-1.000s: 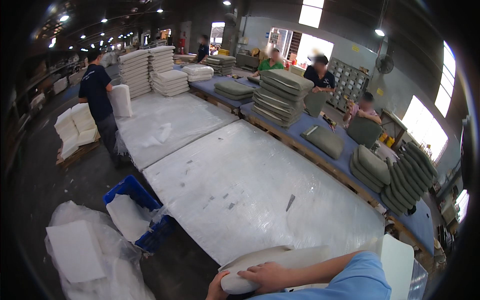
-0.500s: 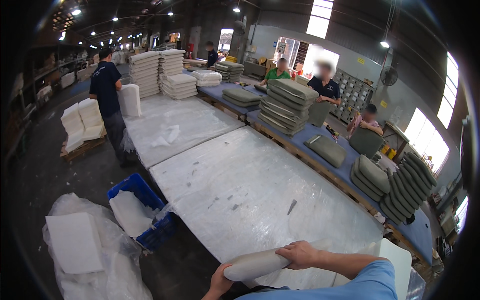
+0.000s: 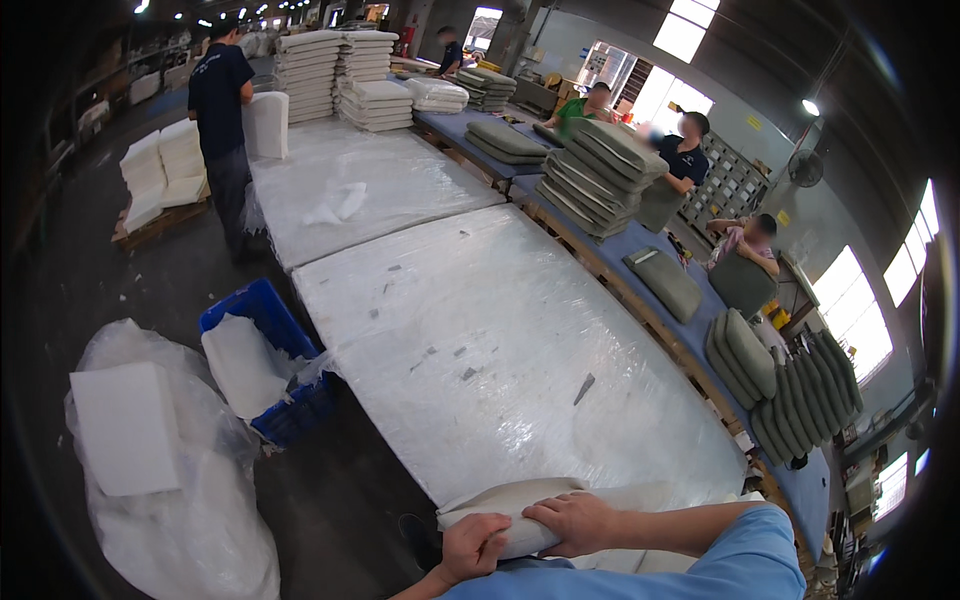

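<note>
A light grey padded cushion (image 3: 512, 498) lies at the near edge of the plastic-covered table. My left hand (image 3: 475, 546) has its fingers curled over the cushion's near side. Close beside it, my right hand (image 3: 574, 522) grips the same side, fingers bent and pressed in. Below the hands, part of the cushion is hidden by my fingers and blue sleeve. To the right of my right forearm, a pale piece (image 3: 655, 494) lies on the table; I cannot make out what it is.
The plastic-wrapped table (image 3: 480, 330) stretches ahead. At left stand a blue crate (image 3: 262, 300) with white foam and a plastic bag (image 3: 215, 500) under a white foam block (image 3: 125, 430). Green-grey cushions (image 3: 600, 175) are stacked on a blue-topped bench. Several people work farther off.
My left hand has moved from the cushion's left end to its near side, closer to my right hand. The cushion now sits tilted differently. The view has shifted slightly.
</note>
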`<action>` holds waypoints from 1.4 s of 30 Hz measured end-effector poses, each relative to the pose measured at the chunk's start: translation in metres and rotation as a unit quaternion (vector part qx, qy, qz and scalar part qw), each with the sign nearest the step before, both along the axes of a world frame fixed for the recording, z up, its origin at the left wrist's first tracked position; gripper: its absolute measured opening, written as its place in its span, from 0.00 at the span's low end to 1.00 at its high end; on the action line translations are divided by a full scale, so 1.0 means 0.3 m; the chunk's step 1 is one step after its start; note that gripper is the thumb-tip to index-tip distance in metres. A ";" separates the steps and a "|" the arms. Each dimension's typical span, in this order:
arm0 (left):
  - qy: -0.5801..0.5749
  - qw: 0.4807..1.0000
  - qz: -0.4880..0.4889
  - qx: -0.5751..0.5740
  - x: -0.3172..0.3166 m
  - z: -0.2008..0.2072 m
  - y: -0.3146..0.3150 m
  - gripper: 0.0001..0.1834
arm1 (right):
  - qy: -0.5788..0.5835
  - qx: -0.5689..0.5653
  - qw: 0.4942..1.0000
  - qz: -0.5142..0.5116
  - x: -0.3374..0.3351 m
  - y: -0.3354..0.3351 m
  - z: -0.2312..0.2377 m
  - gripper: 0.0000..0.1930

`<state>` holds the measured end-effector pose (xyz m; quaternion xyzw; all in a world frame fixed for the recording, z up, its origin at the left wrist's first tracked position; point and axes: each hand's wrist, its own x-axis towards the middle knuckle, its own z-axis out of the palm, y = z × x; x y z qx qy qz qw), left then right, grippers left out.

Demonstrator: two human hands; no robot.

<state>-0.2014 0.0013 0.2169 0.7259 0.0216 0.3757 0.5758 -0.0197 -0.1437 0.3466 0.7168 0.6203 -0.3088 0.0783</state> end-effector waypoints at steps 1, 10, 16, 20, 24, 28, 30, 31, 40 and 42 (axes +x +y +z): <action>-0.022 0.999 0.036 0.005 0.016 -0.017 -0.008 0.13 | 0.001 -0.016 1.000 0.003 -0.003 0.022 -0.001 0.38; -0.032 0.979 0.128 -0.158 0.043 -0.148 -0.040 0.36 | 0.036 0.012 0.999 0.027 0.039 0.076 -0.024 0.37; 0.001 0.933 0.175 -0.314 0.084 -0.323 -0.075 0.38 | 0.061 0.001 0.998 0.026 0.068 0.103 -0.012 0.40; 0.027 0.894 0.211 -0.395 0.095 -0.436 -0.092 0.34 | 0.082 -0.067 0.993 0.050 0.081 0.177 -0.012 0.46; 0.098 0.884 0.284 -0.358 0.069 -0.605 -0.137 0.25 | 0.144 -0.088 0.980 0.109 0.032 0.285 -0.068 0.50; 0.299 0.784 0.352 -0.415 0.007 -0.770 -0.162 0.14 | 0.270 -0.083 0.951 0.128 -0.004 0.356 -0.097 0.48; 0.342 0.722 0.332 -0.501 -0.023 -0.850 -0.190 0.21 | 0.338 -0.068 0.932 0.115 -0.024 0.386 -0.144 0.41; 0.330 0.702 0.287 -0.562 -0.039 -0.882 -0.194 0.24 | 0.337 -0.069 0.933 0.106 -0.012 0.397 -0.189 0.37; 0.194 0.629 0.169 -0.733 0.008 -0.910 -0.176 0.31 | 0.116 -0.029 0.985 0.121 0.035 0.520 -0.912 0.16; 0.201 0.621 0.166 -0.739 0.008 -0.921 -0.175 0.26 | 0.093 -0.029 0.984 0.148 0.019 0.503 -1.010 0.12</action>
